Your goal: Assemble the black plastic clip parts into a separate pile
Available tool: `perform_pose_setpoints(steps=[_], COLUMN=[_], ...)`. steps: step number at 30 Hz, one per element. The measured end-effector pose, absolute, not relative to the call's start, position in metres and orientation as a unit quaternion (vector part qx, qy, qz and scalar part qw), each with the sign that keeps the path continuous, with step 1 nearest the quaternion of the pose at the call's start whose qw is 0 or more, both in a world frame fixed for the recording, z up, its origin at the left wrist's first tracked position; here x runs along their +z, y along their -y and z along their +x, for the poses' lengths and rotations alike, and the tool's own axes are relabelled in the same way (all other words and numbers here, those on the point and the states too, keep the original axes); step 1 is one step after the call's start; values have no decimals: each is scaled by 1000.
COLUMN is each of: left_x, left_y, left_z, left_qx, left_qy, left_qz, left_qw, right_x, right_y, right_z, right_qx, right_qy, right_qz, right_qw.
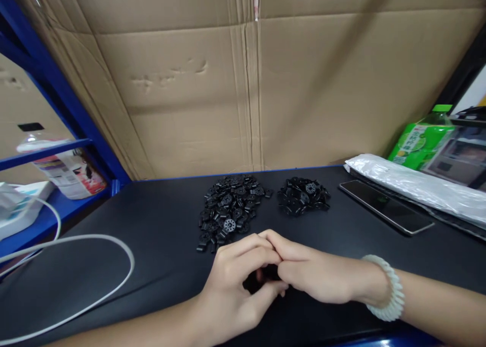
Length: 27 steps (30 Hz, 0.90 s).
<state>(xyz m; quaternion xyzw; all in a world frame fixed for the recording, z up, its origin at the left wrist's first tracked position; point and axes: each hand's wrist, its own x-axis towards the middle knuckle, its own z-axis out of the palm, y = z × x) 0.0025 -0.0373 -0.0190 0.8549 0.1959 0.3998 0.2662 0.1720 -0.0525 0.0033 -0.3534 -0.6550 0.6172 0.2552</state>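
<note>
My left hand (239,288) and my right hand (322,271) meet above the near part of the black tabletop (163,271). The left fingers are curled, their tips against the right hand. My right fingers bend inward behind the left ones and are mostly hidden. Whatever lies between the fingertips cannot be made out. Just beyond the hands lies a larger heap of small black plastic parts (231,205), some showing a round disc with holes. To its right sits a smaller pile of similar black parts (304,195).
A phone (383,205) lies right of the piles, beside a silvery plastic bag (417,187). Behind it stands a green-labelled bottle (421,139). A white cable (131,258) loops over the table's left. Another bottle (72,169) stands on the blue frame (56,99). Cardboard (182,104) walls the back.
</note>
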Motion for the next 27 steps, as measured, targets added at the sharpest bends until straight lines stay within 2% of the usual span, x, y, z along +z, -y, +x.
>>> perform_pose_setpoints(steps=[5, 9, 13, 15, 18, 19, 21, 24, 27], left_x=[-18, -18, -19, -20, -19, -18, -15, -13, -13], left_y=[37, 31, 24, 24, 31, 33, 38, 41, 42], left_z=[0, -1, -2, -4, -6, -6, -7, -6, -6], left_qx=[424, 431, 453, 444, 414, 396, 354, 287, 239], left_qy=[-221, -221, -233, -239, -222, -209, -171, -138, -180], left_qz=[833, 803, 777, 797, 848, 865, 897, 932, 947], left_qw=[278, 348, 371, 332, 247, 227, 204, 172, 120], right_x=[-7, -7, -1, 5, 12, 14, 16, 16, 18], right_y=[49, 43, 41, 40, 32, 27, 17, 6, 10], right_z=[171, 176, 185, 193, 211, 219, 235, 249, 243], right_qx=[668, 735, 709, 618, 319, 209, 63, -35, -22], right_qy=[586, 490, 521, 622, 782, 802, 798, 795, 803], right_qz=[-343, -330, -329, -355, -425, -446, -488, -507, -492], right_qw=[304, 333, 342, 325, 326, 339, 348, 330, 336])
